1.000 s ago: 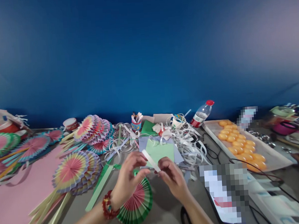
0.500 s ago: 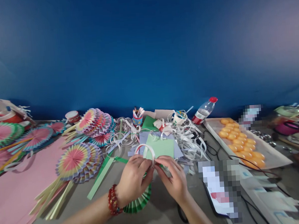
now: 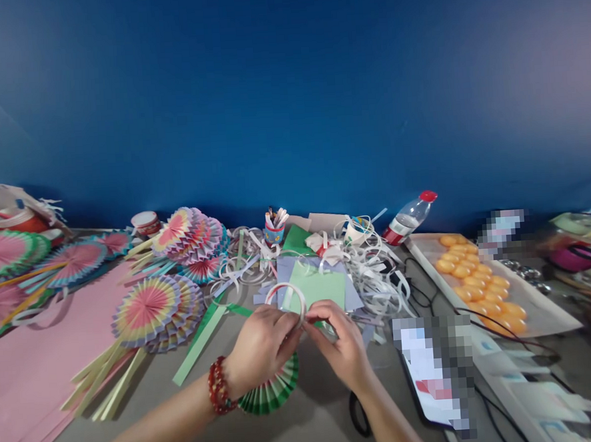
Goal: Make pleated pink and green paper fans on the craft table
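My left hand, with red beads round its wrist, grips a white ring-shaped roll of tape that stands up from its fingers. At the roll's lower right edge, the thumb and forefinger of my right hand are pinched together. What lies between those fingertips is too small to make out. Under my left hand a green pleated paper fan rests on the table, partly hidden. Light green paper lies behind the roll, on purple sheets.
Finished pleated fans and pink paper are on the left. Curled white strips and a bottle stand behind. To the right are a phone, a tray of orange pieces, cables and a power strip. A black loop lies near my right wrist.
Both hands stay at the roll of tape with almost the same grip. The right fingertips have shifted very slightly; the view has tilted a little.
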`<state>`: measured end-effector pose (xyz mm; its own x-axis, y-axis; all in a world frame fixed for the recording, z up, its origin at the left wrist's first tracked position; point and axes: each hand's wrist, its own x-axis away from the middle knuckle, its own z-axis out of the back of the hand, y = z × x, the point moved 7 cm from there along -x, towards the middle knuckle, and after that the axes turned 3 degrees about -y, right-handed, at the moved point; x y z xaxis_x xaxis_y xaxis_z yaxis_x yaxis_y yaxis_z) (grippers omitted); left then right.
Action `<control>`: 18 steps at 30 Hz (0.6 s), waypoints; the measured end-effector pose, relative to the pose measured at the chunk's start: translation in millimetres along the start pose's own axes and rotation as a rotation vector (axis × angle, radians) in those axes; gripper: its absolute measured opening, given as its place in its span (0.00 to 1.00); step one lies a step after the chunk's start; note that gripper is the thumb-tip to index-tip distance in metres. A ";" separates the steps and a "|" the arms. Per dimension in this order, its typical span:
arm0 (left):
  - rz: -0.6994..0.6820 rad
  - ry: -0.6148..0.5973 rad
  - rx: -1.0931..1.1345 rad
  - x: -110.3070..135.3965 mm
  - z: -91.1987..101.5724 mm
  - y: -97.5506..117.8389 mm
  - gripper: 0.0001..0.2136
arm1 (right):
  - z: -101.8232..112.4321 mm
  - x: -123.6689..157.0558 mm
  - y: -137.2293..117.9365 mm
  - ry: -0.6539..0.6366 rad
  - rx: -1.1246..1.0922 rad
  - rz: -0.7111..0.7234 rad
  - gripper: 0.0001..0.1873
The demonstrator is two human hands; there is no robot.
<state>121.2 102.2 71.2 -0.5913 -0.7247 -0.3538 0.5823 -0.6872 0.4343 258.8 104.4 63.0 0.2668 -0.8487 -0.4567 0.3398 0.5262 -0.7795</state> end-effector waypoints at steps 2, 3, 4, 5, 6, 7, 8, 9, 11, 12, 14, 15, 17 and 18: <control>-0.021 0.005 0.012 -1.2 1.3 1.2 0.08 | 0.7 -0.2 0.0 -0.021 -0.004 0.004 0.03; -0.020 0.012 0.021 -1.8 2.6 0.5 0.09 | 1.6 0.0 0.4 -0.028 -0.010 0.005 0.04; -0.012 0.021 0.031 -2.3 4.3 -1.0 0.09 | 2.4 0.4 1.0 -0.032 -0.017 0.009 0.04; 0.000 0.030 0.046 -2.5 6.2 -3.1 0.09 | 3.1 0.9 1.6 -0.035 -0.030 0.015 0.04; 0.012 0.036 0.065 -2.5 8.0 -5.4 0.09 | 3.6 1.7 2.6 -0.035 -0.048 0.018 0.04; 0.023 0.040 0.089 -2.2 9.6 -7.7 0.09 | 4.1 2.5 3.9 -0.028 -0.071 0.019 0.04; 0.030 0.044 0.116 -1.6 11.1 -9.8 0.08 | 4.8 3.5 5.6 -0.012 -0.098 0.016 0.04; 0.036 0.048 0.141 -0.9 12.2 -11.9 0.07 | 5.8 4.5 7.8 0.012 -0.129 0.006 0.04; 0.056 0.061 0.183 1.0 14.2 -16.4 0.06 | 8.6 6.5 13.2 0.076 -0.194 -0.029 0.03; 0.072 0.070 0.197 1.9 15.0 -18.8 0.06 | 9.7 7.3 15.6 0.102 -0.221 -0.047 0.02; 0.100 0.090 0.214 3.0 16.8 -22.6 0.06 | 10.9 8.1 19.5 0.135 -0.254 -0.085 0.02; 0.107 0.096 0.221 3.1 17.6 -23.4 0.05 | 11.0 8.1 21.2 0.141 -0.258 -0.110 0.02; 0.095 0.097 0.226 2.4 19.0 -22.4 0.06 | 11.3 7.8 24.7 0.149 -0.250 -0.168 0.05; 0.082 0.096 0.223 1.9 19.8 -21.1 0.06 | 11.5 7.4 26.1 0.149 -0.237 -0.195 0.07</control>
<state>96.8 116.3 77.7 -0.4851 -0.7863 -0.3827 0.4821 -0.6056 0.6331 280.0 112.4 44.2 0.0766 -0.9397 -0.3333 0.1476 0.3413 -0.9283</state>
